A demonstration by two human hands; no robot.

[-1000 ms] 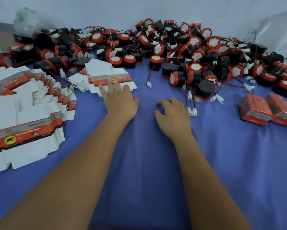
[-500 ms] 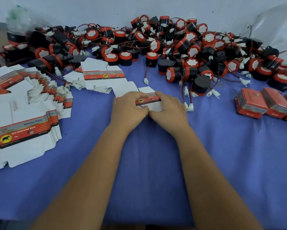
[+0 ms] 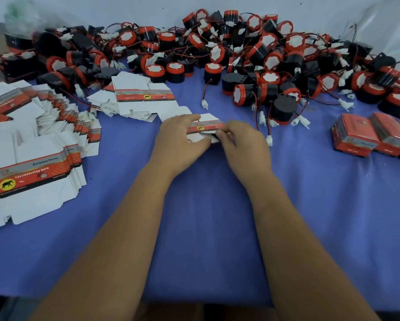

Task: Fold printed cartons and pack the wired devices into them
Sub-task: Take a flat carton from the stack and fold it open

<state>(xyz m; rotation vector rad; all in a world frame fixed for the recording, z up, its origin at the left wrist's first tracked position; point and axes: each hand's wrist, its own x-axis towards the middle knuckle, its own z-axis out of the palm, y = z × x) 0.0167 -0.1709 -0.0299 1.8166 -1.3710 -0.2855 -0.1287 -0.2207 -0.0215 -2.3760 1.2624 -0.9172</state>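
Note:
Both my hands hold one flat printed carton (image 3: 204, 127), white with a red and grey band, just above the blue cloth at the centre. My left hand (image 3: 180, 140) grips its left end, thumb underneath. My right hand (image 3: 243, 144) pinches its right end. A big heap of black and red wired devices (image 3: 252, 59) with white connectors lies behind along the wall. The nearest device (image 3: 283, 111) sits right of the carton.
A small stack of flat cartons (image 3: 143, 98) lies just behind my left hand. A large fanned stack of flat cartons (image 3: 32, 144) covers the left side. Several folded red boxes (image 3: 377, 137) stand at the right edge. The blue cloth (image 3: 206, 216) covers the table.
My left hand took a flat carton from the small stack and brought it to the centre. My right hand joined it, and both now grip the carton's ends.

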